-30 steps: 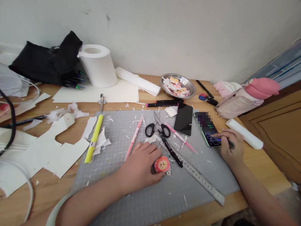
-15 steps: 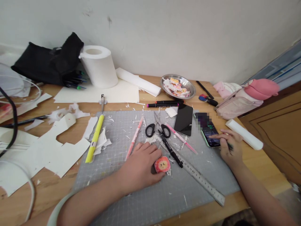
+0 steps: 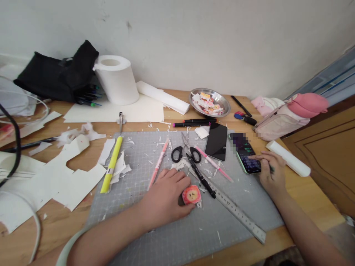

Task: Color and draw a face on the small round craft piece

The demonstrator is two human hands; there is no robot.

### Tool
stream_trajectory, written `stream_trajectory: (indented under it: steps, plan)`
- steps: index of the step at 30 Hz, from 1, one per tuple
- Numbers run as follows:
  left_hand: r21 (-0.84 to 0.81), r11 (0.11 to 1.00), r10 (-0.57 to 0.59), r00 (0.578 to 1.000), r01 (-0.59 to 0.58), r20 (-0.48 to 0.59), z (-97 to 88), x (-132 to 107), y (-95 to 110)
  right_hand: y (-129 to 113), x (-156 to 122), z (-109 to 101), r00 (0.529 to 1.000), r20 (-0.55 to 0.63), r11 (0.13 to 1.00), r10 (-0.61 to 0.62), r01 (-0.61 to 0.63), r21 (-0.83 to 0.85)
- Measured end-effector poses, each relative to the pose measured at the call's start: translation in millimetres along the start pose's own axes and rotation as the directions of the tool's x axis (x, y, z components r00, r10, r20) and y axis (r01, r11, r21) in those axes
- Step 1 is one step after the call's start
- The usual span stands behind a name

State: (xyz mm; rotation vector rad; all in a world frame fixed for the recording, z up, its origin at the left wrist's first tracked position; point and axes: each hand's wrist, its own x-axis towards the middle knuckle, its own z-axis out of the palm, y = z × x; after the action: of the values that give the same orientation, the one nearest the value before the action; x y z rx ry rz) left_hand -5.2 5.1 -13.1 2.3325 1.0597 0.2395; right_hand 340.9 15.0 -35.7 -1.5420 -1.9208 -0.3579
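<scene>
Palm down on the grey cutting mat [image 3: 133,236], my left hand [image 3: 170,195] lies with its fingers stretched out. Beside its thumb and forefinger is a small red-orange cutout [image 3: 191,194] with a drawn face. My right hand [image 3: 273,171] is over a lit phone [image 3: 248,162], its index finger touching the screen keyboard. The other fingers are curled around something small and dark, mostly hidden. Between the hands lie black-handled scissors [image 3: 177,154], a black pen [image 3: 202,178], a steel ruler [image 3: 241,214] and two pink markers, one marker [image 3: 158,164] near my left fingers.
A yellow utility knife [image 3: 111,164] and cut white paper [image 3: 74,188] lie on the left. Along the back stand a paper roll [image 3: 118,81], a black pouch [image 3: 55,75] and a metal bowl [image 3: 226,101] of cutouts. A dark phone [image 3: 216,141] and pink bottle [image 3: 305,105] are rightward.
The right index finger has shifted slightly on the phone screen, and the right hand's other fingers have curled in more. My left hand has stayed in place.
</scene>
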Motion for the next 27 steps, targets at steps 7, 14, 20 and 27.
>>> stream_trajectory:
  steps: [7, 14, 20, 27]
  plan:
    - [0.007, 1.000, 0.000, 1.000, 0.000, 0.004, 0.6, -0.9, -0.3, 1.0, -0.1, 2.1, 0.994, 0.105, 0.999, -0.031, 0.027, 0.038]
    - [0.008, 1.000, 0.005, 1.000, -0.005, -0.002, 2.2, -0.1, -1.5, 1.2, 0.7, 2.7, 0.985, 0.160, 0.997, -0.059, 0.050, 0.062]
    - [0.003, 1.000, -0.003, 1.000, 0.003, 0.006, 1.1, 0.2, -0.4, 1.8, -0.5, 2.6, 0.996, 0.083, 0.998, -0.041, 0.038, 0.040]
    - [0.007, 1.000, -0.002, 1.000, 0.002, -0.003, 2.0, -0.7, -0.4, 0.3, -0.8, 4.0, 0.995, 0.092, 0.999, 0.025, -0.028, 0.029]
